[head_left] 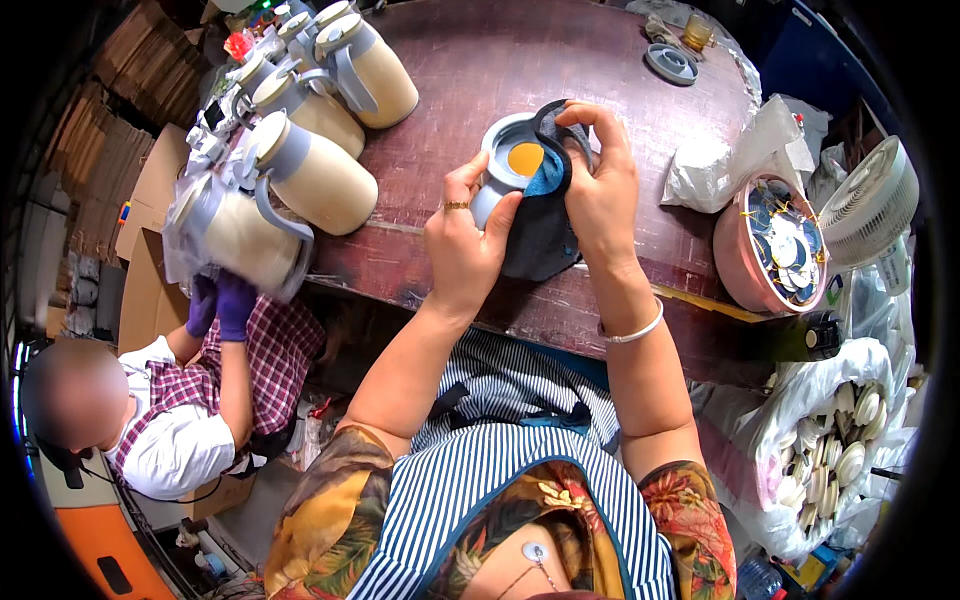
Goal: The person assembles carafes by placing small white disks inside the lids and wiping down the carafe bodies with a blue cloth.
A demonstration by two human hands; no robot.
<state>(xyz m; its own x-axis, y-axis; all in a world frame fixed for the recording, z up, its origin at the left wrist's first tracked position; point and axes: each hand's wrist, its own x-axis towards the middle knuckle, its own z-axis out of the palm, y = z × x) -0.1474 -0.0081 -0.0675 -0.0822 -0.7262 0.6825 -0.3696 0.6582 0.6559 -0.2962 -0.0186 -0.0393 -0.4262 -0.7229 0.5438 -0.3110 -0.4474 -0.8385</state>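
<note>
A grey plastic piece shaped like a jug's collar point(487, 203) is in front of me at the table's near edge, an orange-yellow round showing inside its ring. My left hand point(465, 238) grips its left side, thumb and fingers bent around it. A dark cloth point(540, 238) with a blue inner face covers its right side and hangs below. My right hand point(606, 190) pinches the cloth's upper edge between thumb and fingers. What lies under the cloth is hidden.
Several cream-and-grey jugs point(325, 180) stand at the left of the table point(460, 75). A co-worker's purple-gloved hands point(236, 303) hold a plastic-wrapped jug point(243, 237). To the right are a pink tub point(738, 262) of round parts, a fan point(872, 205) and a bag point(775, 495) of pale pieces.
</note>
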